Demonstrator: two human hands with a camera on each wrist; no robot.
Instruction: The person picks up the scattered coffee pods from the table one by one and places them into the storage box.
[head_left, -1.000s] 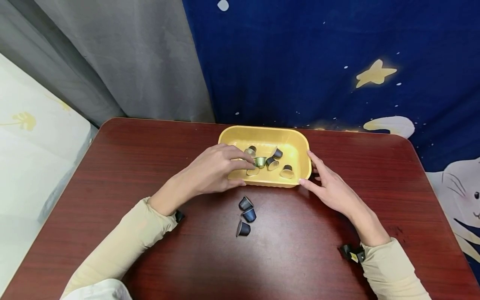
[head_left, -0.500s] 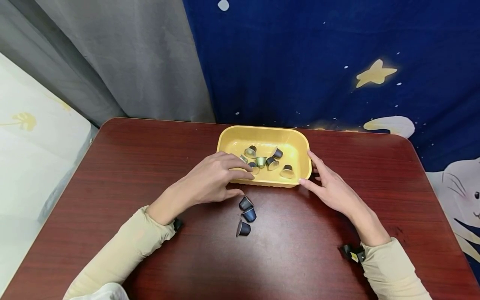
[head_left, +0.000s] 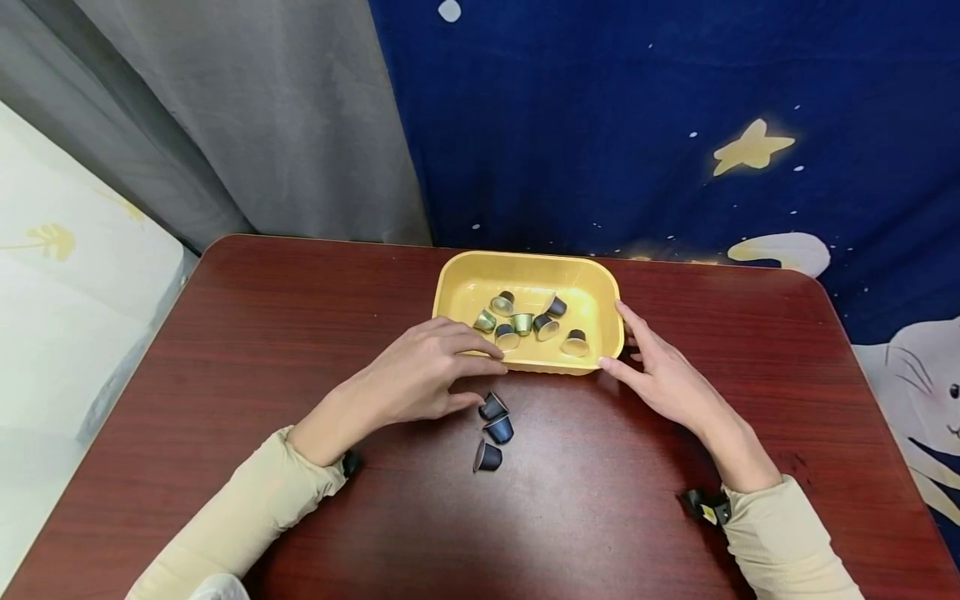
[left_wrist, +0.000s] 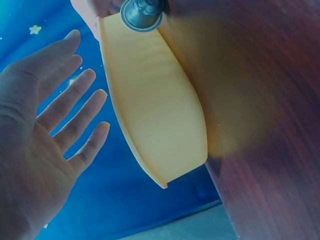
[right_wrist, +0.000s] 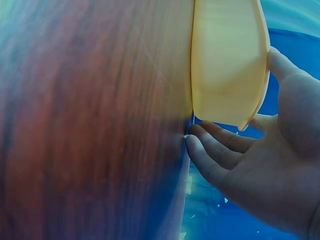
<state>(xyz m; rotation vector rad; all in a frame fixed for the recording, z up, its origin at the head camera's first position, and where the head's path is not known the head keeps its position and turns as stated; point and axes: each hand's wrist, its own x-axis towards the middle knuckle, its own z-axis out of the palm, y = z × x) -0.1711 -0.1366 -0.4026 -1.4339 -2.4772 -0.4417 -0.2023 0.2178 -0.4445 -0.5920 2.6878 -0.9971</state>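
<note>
Several coffee capsules, dark and green ones such as the green capsule (head_left: 522, 324), lie in a yellow plastic tray (head_left: 528, 365). In front of it on the table are three dark coffee capsules: the farthest (head_left: 492, 407), a bluish one (head_left: 499, 429) and the nearest (head_left: 488, 457). My left hand (head_left: 423, 371) hovers by the tray's front left corner, its thumb tip close to the farthest capsule. The left wrist view shows its fingers (left_wrist: 80, 130) spread and holding nothing. My right hand (head_left: 667, 379) rests its extended thumb and index finger against the tray's right front corner.
The tray stands near the back edge of a reddish-brown wooden table (head_left: 315, 292). Behind hang a grey curtain (head_left: 300, 125) and a blue curtain (head_left: 585, 125) with stars. A white patterned panel (head_left: 75, 275) stands at the left.
My left hand has drawn back out of the tray, toward the front, bringing its thumb near the farthest loose capsule. More capsules in the tray now show. My right hand stays put.
</note>
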